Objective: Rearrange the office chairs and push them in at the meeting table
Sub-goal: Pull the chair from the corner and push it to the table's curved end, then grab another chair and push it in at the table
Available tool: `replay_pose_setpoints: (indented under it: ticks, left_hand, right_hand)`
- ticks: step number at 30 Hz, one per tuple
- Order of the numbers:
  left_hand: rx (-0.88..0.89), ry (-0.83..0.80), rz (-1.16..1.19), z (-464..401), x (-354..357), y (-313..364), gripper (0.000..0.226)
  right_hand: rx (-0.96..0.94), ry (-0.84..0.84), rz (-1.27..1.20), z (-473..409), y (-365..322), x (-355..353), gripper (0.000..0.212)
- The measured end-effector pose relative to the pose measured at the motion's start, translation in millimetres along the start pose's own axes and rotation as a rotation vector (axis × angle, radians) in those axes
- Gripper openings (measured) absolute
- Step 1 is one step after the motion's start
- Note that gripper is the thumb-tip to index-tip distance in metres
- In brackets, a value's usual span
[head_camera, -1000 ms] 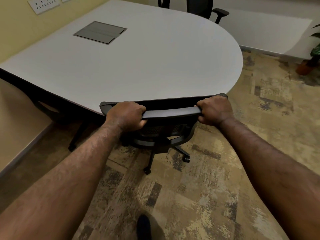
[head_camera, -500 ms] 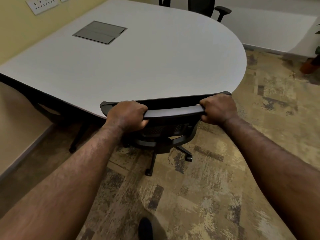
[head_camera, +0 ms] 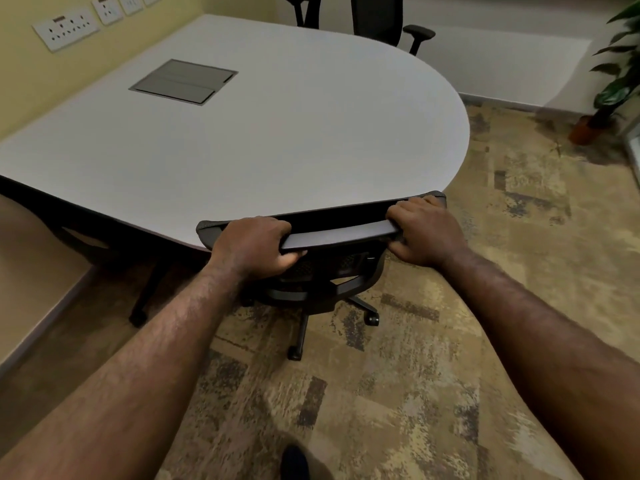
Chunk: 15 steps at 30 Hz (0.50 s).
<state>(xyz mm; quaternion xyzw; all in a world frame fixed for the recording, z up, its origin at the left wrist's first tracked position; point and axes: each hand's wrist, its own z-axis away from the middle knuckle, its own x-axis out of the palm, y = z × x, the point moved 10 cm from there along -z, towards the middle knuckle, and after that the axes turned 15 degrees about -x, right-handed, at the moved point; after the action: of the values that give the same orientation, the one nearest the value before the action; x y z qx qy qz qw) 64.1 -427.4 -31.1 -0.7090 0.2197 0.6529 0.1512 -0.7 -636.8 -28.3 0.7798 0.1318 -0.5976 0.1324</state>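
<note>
Nearest the camera, the dark tip of a shoe (head_camera: pixel 294 462) stands on the patterned carpet (head_camera: pixel 433 393), and two bare forearms reach forward from the lower corners. Both hands are wrapped around the top rail of a black office chair (head_camera: pixel 339 233): the left hand (head_camera: pixel 252 245) grips near the rail's left end with its thumb curled underneath, and the right hand (head_camera: pixel 424 232) grips near the right end, fingers folded over the top edge. The chair lies directly between and below the hands, its mesh back facing the person, its seat hidden under the tabletop (head_camera: pixel 277 133) and its castor legs showing on the carpet beneath. The rail sits just at the near edge of the pale, round-ended tabletop. Farther on, a grey cable hatch (head_camera: pixel 183 81) is set flush into the tabletop. Beyond the far edge stands a second black chair (head_camera: pixel 377 19), with wall sockets (head_camera: pixel 65 29) to the left and a potted plant (head_camera: pixel 616 74) at the right.
</note>
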Motion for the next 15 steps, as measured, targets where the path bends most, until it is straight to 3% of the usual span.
replay_pose_setpoints:
  ticks: [7, 15]
  left_hand:
    - [0.118, 0.196, 0.133, 2.5, -37.1, 14.9, 0.064]
    - [0.221, 0.28, 0.17, -20.3, -69.5, 48.2, 0.086]
  right_hand:
    - [0.048, 0.106, 0.056, 17.0, -6.9, -28.9, 0.077]
    - [0.234, 0.117, 0.126, 39.3, 7.4, -70.2, 0.1]
